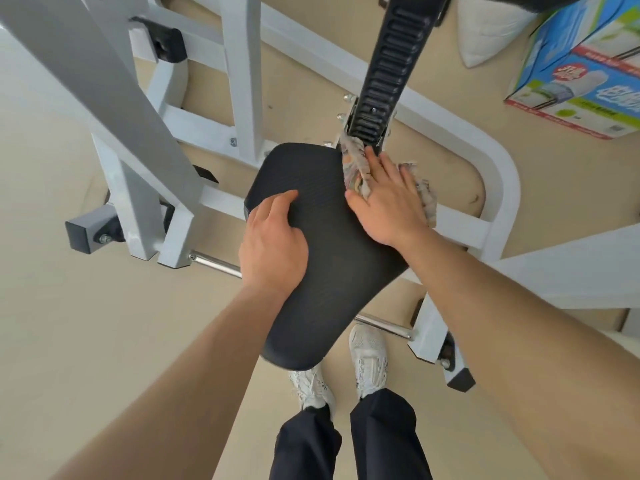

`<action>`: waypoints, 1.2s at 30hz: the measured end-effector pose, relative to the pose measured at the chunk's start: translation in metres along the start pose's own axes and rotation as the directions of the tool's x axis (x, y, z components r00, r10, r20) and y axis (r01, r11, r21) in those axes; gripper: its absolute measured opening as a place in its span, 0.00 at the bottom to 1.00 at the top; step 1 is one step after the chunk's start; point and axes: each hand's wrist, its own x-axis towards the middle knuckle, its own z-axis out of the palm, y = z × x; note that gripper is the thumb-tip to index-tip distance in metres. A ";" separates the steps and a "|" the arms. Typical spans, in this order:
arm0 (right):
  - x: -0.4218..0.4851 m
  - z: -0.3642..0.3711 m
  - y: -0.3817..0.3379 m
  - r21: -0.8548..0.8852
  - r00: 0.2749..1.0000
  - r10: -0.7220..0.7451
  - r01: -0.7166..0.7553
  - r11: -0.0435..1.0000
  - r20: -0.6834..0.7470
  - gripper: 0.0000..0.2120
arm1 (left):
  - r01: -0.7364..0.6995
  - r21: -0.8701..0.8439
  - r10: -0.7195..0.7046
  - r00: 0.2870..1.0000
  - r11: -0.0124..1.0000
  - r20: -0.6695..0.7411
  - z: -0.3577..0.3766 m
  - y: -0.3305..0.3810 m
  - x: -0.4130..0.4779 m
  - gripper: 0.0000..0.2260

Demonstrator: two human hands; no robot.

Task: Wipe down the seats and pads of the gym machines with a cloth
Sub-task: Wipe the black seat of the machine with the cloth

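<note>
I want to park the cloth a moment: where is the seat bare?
Bare: the near end of the seat, below the left hand, and the far strip between both hands. Crowded: the far right edge, where the right hand presses the cloth beside the ribbed post.

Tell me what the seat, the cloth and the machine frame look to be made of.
Seat: matte black, probably vinyl or rubbery cover over padding; fine ribbed texture, rounded edges. Cloth: soft patterned fabric; it crumples, with frayed edges. Frame: metal tubing painted glossy white, judging by bolts and square sections.
</note>
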 end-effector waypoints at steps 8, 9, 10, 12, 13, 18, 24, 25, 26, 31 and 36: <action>-0.084 0.020 -0.038 0.029 0.908 -0.400 0.400 0.916 0.123 0.35 | 0.116 -0.060 -0.119 0.992 0.991 -0.051 -0.014 -0.027 0.001 0.25; -0.072 0.016 -0.035 0.031 0.922 -0.371 0.370 0.929 0.110 0.35 | 0.111 -0.068 -0.115 0.992 0.991 -0.049 -0.013 -0.027 -0.002 0.26; -0.055 0.013 -0.032 0.022 0.945 -0.314 0.313 0.949 0.087 0.35 | 0.105 -0.082 -0.110 0.993 0.991 -0.052 -0.012 -0.028 -0.003 0.26; -0.010 0.003 -0.030 0.025 0.983 -0.178 0.177 0.984 0.040 0.33 | 0.112 -0.125 -0.122 0.990 0.986 -0.075 -0.012 -0.032 -0.002 0.27; 0.011 -0.002 -0.034 0.033 0.991 -0.130 0.129 0.991 0.027 0.32 | 0.124 -0.157 -0.140 0.986 0.980 -0.092 -0.013 -0.035 0.000 0.27; 0.078 -0.003 -0.090 -0.039 0.985 -0.171 0.171 0.985 0.002 0.22 | 0.163 -0.339 -0.213 0.970 0.927 -0.116 -0.013 -0.051 0.009 0.25; 0.107 -0.007 -0.132 -0.079 0.974 -0.192 0.202 0.976 0.121 0.19 | 0.257 -0.393 -0.308 0.949 0.883 -0.071 -0.019 -0.069 0.005 0.22; 0.105 -0.012 -0.136 -0.115 0.961 -0.235 0.252 0.961 0.146 0.19 | 0.265 -0.392 -0.315 0.946 0.881 -0.070 -0.021 -0.071 0.005 0.22; 0.102 -0.014 -0.140 -0.161 0.944 -0.286 0.312 0.936 0.167 0.19 | 0.263 -0.390 -0.315 0.946 0.882 -0.074 -0.023 -0.073 0.005 0.22; 0.070 0.002 -0.150 -0.244 0.715 -0.672 0.698 0.673 0.194 0.19 | 0.243 -0.389 -0.325 0.932 0.889 -0.160 -0.030 -0.081 0.012 0.19; 0.091 -0.004 -0.140 -0.224 0.813 -0.539 0.580 0.783 0.219 0.27 | 0.311 -0.406 -0.397 0.906 0.859 -0.146 -0.030 -0.086 0.011 0.19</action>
